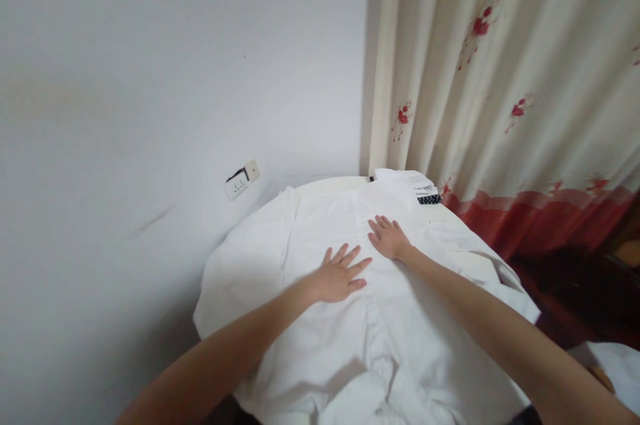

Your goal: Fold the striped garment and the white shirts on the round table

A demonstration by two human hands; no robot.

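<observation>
A white shirt (320, 338) lies spread out over a pale table (340, 184), its button strip running down the middle and its near end bunched in folds. My left hand (340, 275) rests flat on the cloth just left of the button strip, fingers spread. Further off and to the right, my right hand (389, 237) also presses flat on the shirt near the strip, its fingers slightly apart. One sleeve drapes over the table's left side, and loose cloth hangs toward the right edge. Neither hand grips anything.
Folded white cloth (405, 178) sits at the far end beside a black-and-white dotted piece (429, 199). A wall with a socket (237, 185) borders the left. A cream and red curtain (480, 105) hangs behind on the right. More white cloth (613, 365) shows at lower right.
</observation>
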